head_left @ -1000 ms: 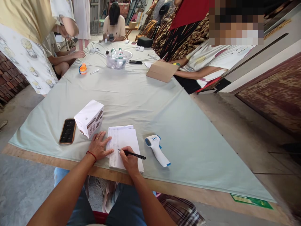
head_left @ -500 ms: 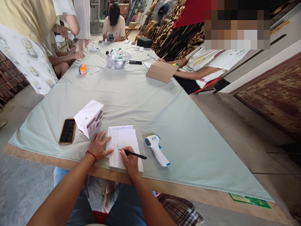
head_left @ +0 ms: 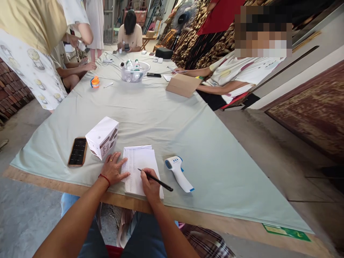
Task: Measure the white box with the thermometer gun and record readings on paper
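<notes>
- The right hand (head_left: 151,184) grips a black pen (head_left: 164,185) over the paper pad (head_left: 146,163); whether its tip touches the page, I can't tell.
- The left hand (head_left: 114,169) lies spread and relaxed, grasping nothing, its fingers over the pad's left edge. If that light hold slipped, the pad could skew and spoil a line.
- The pad lies by the near edge of the table (head_left: 228,168), so a careless forearm might drag it off.
- The white box (head_left: 103,138) stands right at the left fingertips (an easy thing to nudge), and could be pushed into the phone (head_left: 77,152).
- A wide rightward sweep might knock the thermometer gun (head_left: 179,175).
</notes>
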{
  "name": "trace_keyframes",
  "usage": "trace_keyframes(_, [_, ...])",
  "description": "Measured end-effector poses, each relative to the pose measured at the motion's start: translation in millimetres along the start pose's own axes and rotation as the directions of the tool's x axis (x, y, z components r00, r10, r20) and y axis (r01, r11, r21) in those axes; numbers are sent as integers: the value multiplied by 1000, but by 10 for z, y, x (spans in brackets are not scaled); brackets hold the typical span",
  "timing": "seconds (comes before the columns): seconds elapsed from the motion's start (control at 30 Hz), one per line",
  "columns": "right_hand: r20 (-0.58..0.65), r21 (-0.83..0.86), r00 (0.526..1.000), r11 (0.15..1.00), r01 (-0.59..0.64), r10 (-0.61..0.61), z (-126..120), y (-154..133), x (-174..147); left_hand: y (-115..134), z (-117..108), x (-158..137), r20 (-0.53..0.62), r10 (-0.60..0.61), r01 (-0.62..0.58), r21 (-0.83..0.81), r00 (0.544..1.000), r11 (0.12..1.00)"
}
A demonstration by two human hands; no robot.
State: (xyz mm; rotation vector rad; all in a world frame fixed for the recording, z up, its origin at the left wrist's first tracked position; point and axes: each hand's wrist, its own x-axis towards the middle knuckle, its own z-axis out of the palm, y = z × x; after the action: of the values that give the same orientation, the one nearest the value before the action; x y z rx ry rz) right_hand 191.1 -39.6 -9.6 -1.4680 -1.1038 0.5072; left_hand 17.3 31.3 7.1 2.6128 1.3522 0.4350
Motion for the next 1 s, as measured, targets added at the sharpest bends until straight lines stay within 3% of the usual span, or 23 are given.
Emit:
trace_keyframes(0.1, [71,-75,986,985,156,-151,-69,-15,124,-17,9,-4,-10,6,-6,4,1000,1000])
trace_keyframes(0.17, [180,-188,949,938,291,-258,-144,37,270,-26,3,-5,-24,15,-15,5,1000,1000])
trace_keyframes(0.33, [429,-553,847,651,520,-312,-324,296,635,-16,-5,-51,-119,56,-54,18,991,998])
trace_keyframes(0.43, [468,-643,834,534,549,-293,-411,375,704,-16,58,-128,-212,28,-23,24,977,999])
trace_keyframes(0.53, [326,-740,905,522,425,-274,-534,380,662,-67,129,-194,-379,-120,134,10,918,991])
trace_keyframes(0.57, [239,-785,937,517,340,-253,-587,378,637,-97,139,-202,-460,-197,216,-12,866,976])
trace_keyframes(0.63, [72,-862,984,485,144,-162,-710,381,589,-175,130,-190,-608,-352,364,-109,712,925])
trace_keyframes(0.7, [9,-898,1000,439,16,-16,-842,392,566,-261,93,-141,-678,-486,431,-267,552,862])
trace_keyframes(0.73, [21,-905,998,425,-7,60,-905,398,566,-300,70,-108,-666,-531,422,-339,523,841])
trace_keyframes(0.87, [65,-892,962,447,-63,265,-1096,404,629,-386,5,6,-491,-655,394,-536,574,747])
trace_keyframes(0.93, [39,-858,941,494,-142,337,-1124,380,653,-389,-4,24,-429,-722,417,-609,542,675])
trace_keyframes(1.0, [25,-766,935,608,-209,353,-1083,312,640,-390,-1,11,-427,-753,387,-668,501,636])
